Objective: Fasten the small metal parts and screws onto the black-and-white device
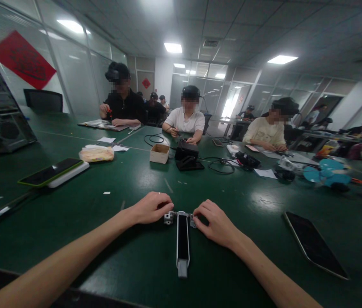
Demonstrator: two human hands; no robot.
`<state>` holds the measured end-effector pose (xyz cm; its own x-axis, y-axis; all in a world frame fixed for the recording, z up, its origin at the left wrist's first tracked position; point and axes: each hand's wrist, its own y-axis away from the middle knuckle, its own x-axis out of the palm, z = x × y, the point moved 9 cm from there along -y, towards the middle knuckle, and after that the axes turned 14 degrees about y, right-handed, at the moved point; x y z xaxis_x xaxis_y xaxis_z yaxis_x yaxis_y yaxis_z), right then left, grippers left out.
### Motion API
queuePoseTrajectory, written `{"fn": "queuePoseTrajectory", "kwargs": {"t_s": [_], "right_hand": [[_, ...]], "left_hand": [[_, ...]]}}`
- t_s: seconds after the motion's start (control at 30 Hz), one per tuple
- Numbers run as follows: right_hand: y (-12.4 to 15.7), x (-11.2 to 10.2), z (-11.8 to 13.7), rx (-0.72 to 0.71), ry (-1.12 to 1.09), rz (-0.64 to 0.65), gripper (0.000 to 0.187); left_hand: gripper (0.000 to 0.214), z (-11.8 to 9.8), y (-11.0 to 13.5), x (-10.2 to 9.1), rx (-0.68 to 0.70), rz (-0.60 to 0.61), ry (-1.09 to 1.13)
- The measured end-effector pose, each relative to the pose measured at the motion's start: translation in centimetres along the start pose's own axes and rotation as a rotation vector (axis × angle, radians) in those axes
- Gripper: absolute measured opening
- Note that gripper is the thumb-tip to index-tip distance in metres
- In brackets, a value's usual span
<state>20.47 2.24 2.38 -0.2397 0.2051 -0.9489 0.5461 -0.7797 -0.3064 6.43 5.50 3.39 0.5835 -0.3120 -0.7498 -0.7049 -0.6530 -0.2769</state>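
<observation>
1. a long narrow piece (182, 240) with a black face and pale edges lies on the green table (126, 265), its pale end tip (182, 269) toward the person seated there.
2. the left hand (153, 208) has its fingertips curled at the left metal fitting (168, 217), by the far end of the piece; whether they're clamped on it, i can't tell.
3. the right hand (214, 223) bends its thumb and fingers around the right metal fitting (192, 221); its grip i can't make out either.
4. the two hands are apart, the piece between them.
5. off to the right lies a dark phone (314, 244).
6. farther across, an open cardboard box (159, 155) stands near someone in a white shirt (185, 122).
</observation>
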Motion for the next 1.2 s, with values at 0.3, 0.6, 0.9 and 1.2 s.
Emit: {"fn": "queuePoseTrajectory", "kwargs": {"t_s": [0.3,0.6,0.9,1.2], "right_hand": [[-0.02,-0.1,0.06,0.001,0.005,0.005,0.009],[-0.06,-0.06,0.03,-0.013,0.011,-0.017,0.009],[0.03,-0.11,0.07,-0.015,0.007,-0.014,0.009],[0.05,0.0,0.02,-0.012,0.007,-0.006,0.009]], "left_hand": [[0.036,-0.56,0.02,0.47,0.059,0.04,-0.068],[0.036,-0.11,0.12,0.86,0.067,0.045,-0.135],[0.039,-0.36,0.1,0.3,0.068,0.004,-0.105],[0.042,-0.39,0.09,0.63,0.068,0.026,-0.097]]}}
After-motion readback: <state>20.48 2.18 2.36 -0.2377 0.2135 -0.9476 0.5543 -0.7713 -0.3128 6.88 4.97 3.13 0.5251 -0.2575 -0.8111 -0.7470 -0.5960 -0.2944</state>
